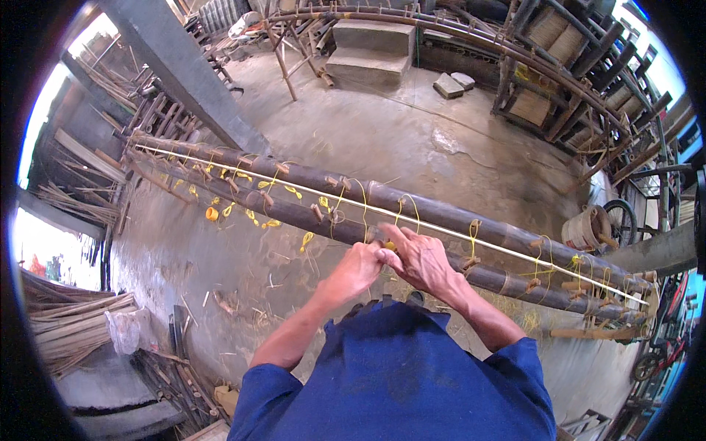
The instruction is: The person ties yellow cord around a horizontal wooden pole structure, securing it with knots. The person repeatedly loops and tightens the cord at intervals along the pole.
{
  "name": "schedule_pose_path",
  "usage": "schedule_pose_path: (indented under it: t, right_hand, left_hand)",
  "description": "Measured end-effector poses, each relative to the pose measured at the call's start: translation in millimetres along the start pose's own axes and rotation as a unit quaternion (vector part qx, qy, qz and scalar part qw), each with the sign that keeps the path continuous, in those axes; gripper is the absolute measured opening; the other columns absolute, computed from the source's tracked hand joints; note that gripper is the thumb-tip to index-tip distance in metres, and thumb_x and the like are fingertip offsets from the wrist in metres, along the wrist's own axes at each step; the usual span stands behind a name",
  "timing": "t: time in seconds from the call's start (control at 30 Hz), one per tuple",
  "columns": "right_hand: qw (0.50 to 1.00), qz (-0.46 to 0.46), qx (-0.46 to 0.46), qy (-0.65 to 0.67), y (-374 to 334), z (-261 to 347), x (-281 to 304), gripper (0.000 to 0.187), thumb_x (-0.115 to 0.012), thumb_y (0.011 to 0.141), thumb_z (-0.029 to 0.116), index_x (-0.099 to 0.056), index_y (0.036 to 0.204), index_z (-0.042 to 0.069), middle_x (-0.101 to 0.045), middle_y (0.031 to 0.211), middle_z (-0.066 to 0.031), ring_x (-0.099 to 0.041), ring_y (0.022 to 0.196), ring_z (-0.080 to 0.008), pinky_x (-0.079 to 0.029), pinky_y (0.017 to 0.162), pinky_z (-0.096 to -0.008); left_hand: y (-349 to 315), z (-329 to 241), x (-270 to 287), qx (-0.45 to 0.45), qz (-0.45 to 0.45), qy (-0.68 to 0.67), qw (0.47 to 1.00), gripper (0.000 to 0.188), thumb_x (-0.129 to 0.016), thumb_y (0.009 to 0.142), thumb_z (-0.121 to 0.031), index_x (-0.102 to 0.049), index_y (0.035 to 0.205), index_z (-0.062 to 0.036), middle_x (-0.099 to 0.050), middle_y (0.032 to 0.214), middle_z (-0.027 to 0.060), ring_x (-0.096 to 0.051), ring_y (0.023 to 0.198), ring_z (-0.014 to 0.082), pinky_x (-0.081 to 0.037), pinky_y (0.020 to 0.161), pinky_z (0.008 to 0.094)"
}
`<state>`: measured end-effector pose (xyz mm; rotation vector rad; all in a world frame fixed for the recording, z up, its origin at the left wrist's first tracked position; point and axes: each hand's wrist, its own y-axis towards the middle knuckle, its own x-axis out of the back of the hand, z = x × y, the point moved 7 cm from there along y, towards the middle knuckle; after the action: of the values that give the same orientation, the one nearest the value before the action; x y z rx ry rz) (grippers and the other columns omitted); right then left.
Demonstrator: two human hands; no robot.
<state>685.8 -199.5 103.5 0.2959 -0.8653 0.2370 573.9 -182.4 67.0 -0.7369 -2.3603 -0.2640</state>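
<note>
Two long dark bamboo poles lie side by side across the view, the far pole (434, 212) and the near pole (287, 211). Between them runs a thin pale strip (316, 189). Yellow cords (472, 239) loop around the strip and wooden pegs (334, 214). At the near pole my hands meet over a bit of yellow cord. My left hand (349, 272) is closed, fingers curled on the cord. My right hand (423, 259) pinches there too, thumb toward the left hand; its fingertips are slightly blurred. The exact grip is partly hidden.
Small yellow cord bundles (307, 239) and an orange ring-shaped thing (212, 213) hang along the near pole. A concrete pillar (176, 70) rises behind the left end. Wooden frames (544, 81) and a bucket (587, 226) stand right. Split bamboo (88, 323) lies at left.
</note>
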Motion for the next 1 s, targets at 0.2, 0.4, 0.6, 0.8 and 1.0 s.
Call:
schedule_pose_path:
  t: [0.2,0.4,0.6,0.8,1.0]
  right_hand:
    - [0.996,-0.074,0.041,0.01,-1,-18,-38,0.033,-0.049,0.096,0.029,-0.055,0.074,0.006,-0.059,0.068,-0.0148,-0.061,0.063,-0.0351,-0.048,0.055,-0.0445]
    - [0.997,-0.036,0.015,0.07,12,-13,-53,0.039,-0.047,0.096,0.031,-0.057,0.07,0.004,-0.059,0.068,-0.0169,-0.06,0.066,-0.0376,-0.047,0.059,-0.0463]
    - [0.998,0.0,0.008,0.058,29,-4,-81,0.047,-0.044,0.097,0.036,-0.057,0.066,0.004,-0.059,0.065,-0.017,-0.06,0.063,-0.039,-0.046,0.058,-0.0474]
    - [0.996,-0.034,0.005,0.087,66,-7,-91,0.025,-0.053,0.093,0.022,-0.059,0.085,-0.001,-0.063,0.08,-0.0248,-0.06,0.075,-0.0449,-0.047,0.065,-0.0514]
    - [0.996,0.019,-0.063,0.068,118,-44,-121,0.016,-0.055,0.086,0.012,-0.062,0.094,-0.001,-0.063,0.066,-0.0197,-0.065,0.062,-0.0323,-0.05,0.058,-0.0411]
  left_hand:
    - [-20,-1,-9,0.041,0.038,0.055,0.997,0.025,-0.053,0.091,-0.018,-0.052,0.086,0.0063,-0.058,0.08,0.0288,-0.057,0.08,0.0461,-0.045,0.066,0.0512]
    - [-42,8,4,-0.004,-0.045,0.005,0.999,0.019,-0.048,0.094,-0.014,-0.045,0.087,0.0033,-0.054,0.081,0.0257,-0.053,0.077,0.0468,-0.041,0.066,0.051]
    - [-64,26,15,0.019,-0.133,0.01,0.991,0.013,-0.048,0.093,-0.009,-0.045,0.087,0.0017,-0.052,0.08,0.025,-0.052,0.076,0.0462,-0.04,0.063,0.049]
    - [-81,61,20,0.036,-0.164,0.011,0.986,0.012,-0.047,0.093,-0.008,-0.046,0.085,0.0009,-0.051,0.074,0.0245,-0.053,0.072,0.0453,-0.04,0.061,0.0492]
    - [-84,67,10,0.04,-0.156,-0.003,0.987,0.013,-0.047,0.093,-0.009,-0.046,0.085,0.0005,-0.053,0.073,0.0241,-0.054,0.073,0.046,-0.041,0.06,0.0497]
